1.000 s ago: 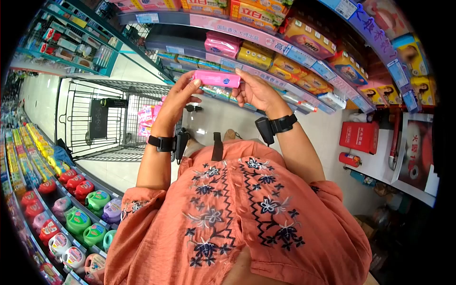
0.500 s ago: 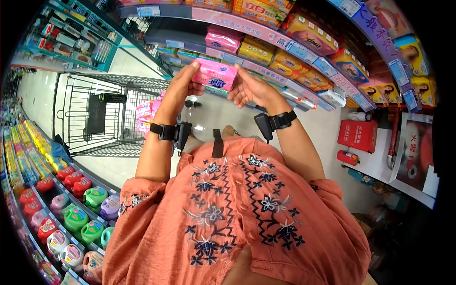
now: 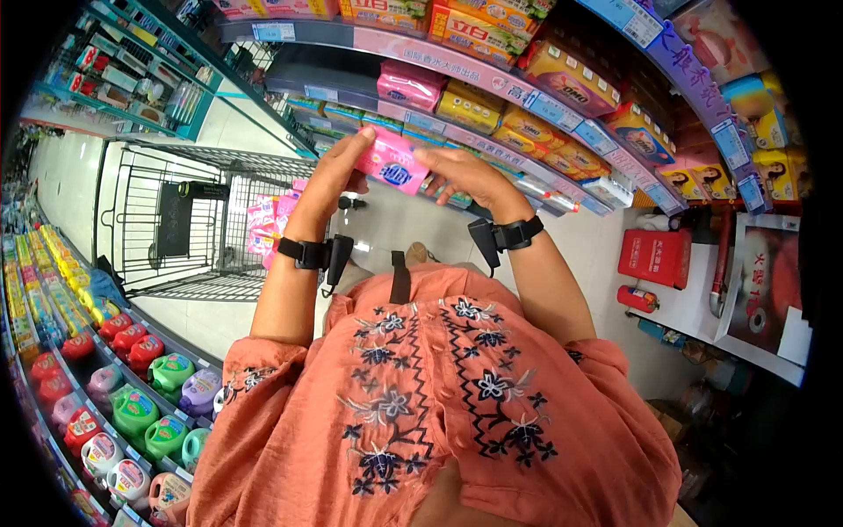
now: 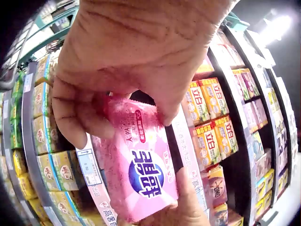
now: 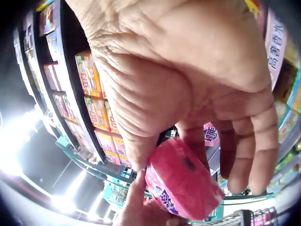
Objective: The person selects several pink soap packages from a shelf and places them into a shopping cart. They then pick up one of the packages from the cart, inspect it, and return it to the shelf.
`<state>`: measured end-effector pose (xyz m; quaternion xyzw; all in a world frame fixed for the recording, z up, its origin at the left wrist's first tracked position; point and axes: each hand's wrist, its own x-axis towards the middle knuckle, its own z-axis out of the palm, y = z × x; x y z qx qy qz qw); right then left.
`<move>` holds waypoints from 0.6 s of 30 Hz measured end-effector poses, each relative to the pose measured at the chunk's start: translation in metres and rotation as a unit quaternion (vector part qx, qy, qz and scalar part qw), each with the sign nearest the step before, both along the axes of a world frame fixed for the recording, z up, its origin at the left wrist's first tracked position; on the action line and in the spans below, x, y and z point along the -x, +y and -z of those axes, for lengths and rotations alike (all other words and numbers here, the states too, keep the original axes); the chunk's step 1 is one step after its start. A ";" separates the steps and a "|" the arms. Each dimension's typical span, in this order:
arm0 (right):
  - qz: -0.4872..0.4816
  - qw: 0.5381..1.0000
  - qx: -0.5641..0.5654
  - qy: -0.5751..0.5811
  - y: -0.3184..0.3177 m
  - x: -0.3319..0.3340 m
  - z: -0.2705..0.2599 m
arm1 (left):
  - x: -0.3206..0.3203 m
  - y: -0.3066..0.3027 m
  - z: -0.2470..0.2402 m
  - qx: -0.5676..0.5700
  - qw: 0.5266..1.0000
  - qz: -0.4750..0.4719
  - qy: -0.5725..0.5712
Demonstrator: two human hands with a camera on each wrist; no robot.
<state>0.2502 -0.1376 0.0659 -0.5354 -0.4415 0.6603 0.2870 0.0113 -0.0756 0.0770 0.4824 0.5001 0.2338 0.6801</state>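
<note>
A pink wrapped soap pack (image 3: 392, 163) with a dark blue oval logo is held up in front of the body, its printed face turned toward the head camera. At its left end, my left hand (image 3: 335, 173) grips it between thumb and fingers. My right hand (image 3: 474, 178) pinches the opposite end, thumb near the upper corner. In the left wrist view, the pack's label (image 4: 146, 174) faces the camera, with the right thumb along its lower edge. The right wrist view shows the pack's plain pink end (image 5: 183, 174) between thumb and forefinger, the other fingers hanging lower.
A wire shopping cart (image 3: 171, 220) with several pink packs (image 3: 272, 220) inside stands left. Shelves ahead hold another pink pack (image 3: 411, 85) and boxed soaps (image 3: 562, 75). Detergent bottles (image 3: 136, 408) line the lower left. A red box (image 3: 654, 256) and fire extinguisher (image 3: 638, 299) are right.
The pack has turned from its narrow side to its printed face, then tilted so its right end sits lower. My right thumb has moved further over its corner.
</note>
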 end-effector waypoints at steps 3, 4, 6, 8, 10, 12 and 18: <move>-0.100 0.990 -0.050 -0.088 0.009 0.002 0.000 | -0.006 0.005 0.003 -0.071 0.994 0.061 0.064; -0.073 0.995 -0.046 -0.042 0.009 0.004 0.000 | -0.009 0.006 0.003 -0.097 0.988 0.081 0.083; -0.019 0.998 -0.034 0.051 0.004 0.010 0.006 | -0.010 0.004 0.001 -0.079 0.996 0.016 -0.029; 0.041 0.986 0.014 0.159 0.004 0.011 0.007 | -0.008 0.004 0.003 -0.079 0.993 -0.023 -0.083; 0.090 0.962 -0.002 0.258 0.003 0.012 0.014 | -0.002 0.002 0.011 -0.083 0.995 0.029 -0.057; 0.119 0.941 -0.005 0.317 0.010 0.011 0.024 | -0.001 -0.003 0.011 -0.052 0.994 0.081 -0.052; 0.147 0.946 -0.012 0.289 0.012 0.010 0.027 | -0.006 0.001 0.020 -0.037 0.991 0.018 -0.131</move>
